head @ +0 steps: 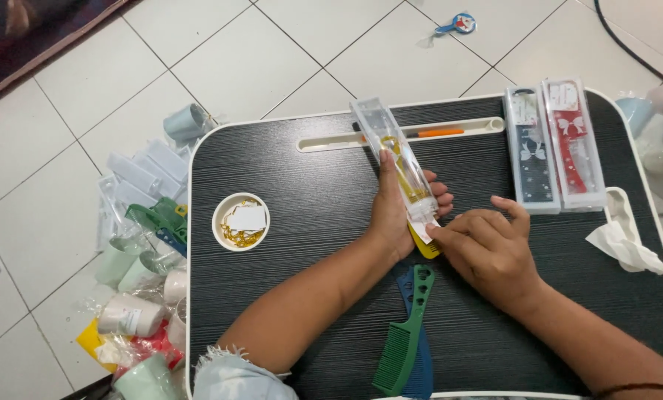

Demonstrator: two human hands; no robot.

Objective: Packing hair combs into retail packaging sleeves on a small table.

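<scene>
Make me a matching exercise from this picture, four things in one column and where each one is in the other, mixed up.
Things:
1. clear sleeve with yellow comb
2. green comb
3. small white cup of gold chains
4. two packed combs

Places:
A. lying on the table near the front edge, over a blue comb
B. far right of the table, side by side
C. held in the left hand
D. left part of the table

Pairs: 1-C, 2-A, 3-D, 4-B

light: bright, even, soft — from overhead | shadows: faint, short under the hands (450,222) on the dark counter (302,185) | glare: mild sheen on white floor tiles (272,59) | focus: sharp centre — slight softness and wide-angle bending at frame edges
</scene>
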